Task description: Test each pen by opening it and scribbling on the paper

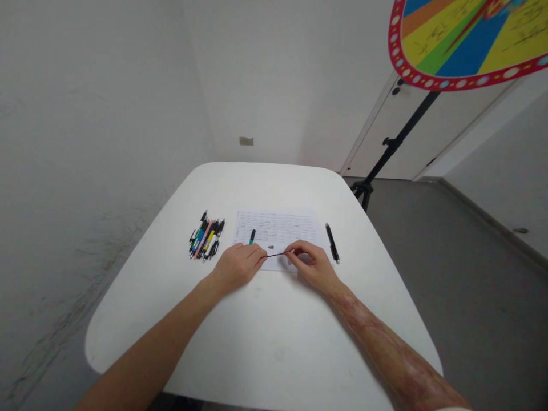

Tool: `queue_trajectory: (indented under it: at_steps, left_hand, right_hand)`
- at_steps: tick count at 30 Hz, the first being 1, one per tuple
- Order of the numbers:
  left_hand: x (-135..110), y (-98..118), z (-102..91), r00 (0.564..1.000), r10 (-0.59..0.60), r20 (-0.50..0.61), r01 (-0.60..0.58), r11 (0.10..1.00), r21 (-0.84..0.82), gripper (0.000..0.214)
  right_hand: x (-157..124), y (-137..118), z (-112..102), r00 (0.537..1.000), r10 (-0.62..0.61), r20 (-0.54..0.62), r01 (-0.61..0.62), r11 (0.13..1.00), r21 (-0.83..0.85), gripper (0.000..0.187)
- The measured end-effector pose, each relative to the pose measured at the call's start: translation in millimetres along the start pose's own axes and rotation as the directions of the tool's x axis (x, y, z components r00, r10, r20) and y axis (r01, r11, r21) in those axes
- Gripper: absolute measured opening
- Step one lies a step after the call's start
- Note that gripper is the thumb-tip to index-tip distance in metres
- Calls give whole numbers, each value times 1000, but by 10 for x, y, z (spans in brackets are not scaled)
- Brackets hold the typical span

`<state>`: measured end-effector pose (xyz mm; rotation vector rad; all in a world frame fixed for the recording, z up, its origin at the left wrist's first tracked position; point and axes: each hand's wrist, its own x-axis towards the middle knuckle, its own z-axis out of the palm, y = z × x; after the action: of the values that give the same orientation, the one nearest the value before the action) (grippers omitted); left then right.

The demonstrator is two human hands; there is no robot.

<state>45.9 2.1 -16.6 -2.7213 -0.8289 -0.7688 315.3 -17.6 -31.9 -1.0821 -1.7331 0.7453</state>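
Between my two hands runs a thin dark pen refill [275,254], held nearly level just over a sheet of paper with handwriting [278,224]. My left hand [241,264] is closed around its left end. The thumb and forefinger of my right hand [311,264] pinch the right end. A dark pen part with a green band [252,236] shows above my left knuckles; whether that hand holds it or it lies on the paper, I cannot tell. On the paper, just above the refill, lies a small dark cone-shaped piece [270,247].
Several pens [206,238] lie in a group on the left of the white table [274,331]. A black pen [332,243] lies right of the paper. Beyond the table's right edge, a colourful wheel [462,48] stands on a black tripod [396,142]. Walls stand behind and left.
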Motion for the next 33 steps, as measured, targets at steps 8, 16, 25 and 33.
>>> queue_trajectory:
  at_steps: [8,16,25,33]
  left_hand:
    - [-2,7,-16,1000,-22,8,22,999,-34,22]
    - [-18,-2,-6,999,-34,-32,33,999,-23,17]
    - [-79,-83,-52,875,-481,53,476,876,75,22]
    - [-111,-115,-17,863,-496,97,484,866,123,14]
  right_hand:
    - [3,-7,-4,999,28,-19,-28,999,19,14]
    - [0,51,-10,994,90,-62,-83,991,107,16]
    - [32,136,-24,951,199,-236,-127,949,287,30]
    - [55,156,-51,938,228,-260,-148,945,292,34]
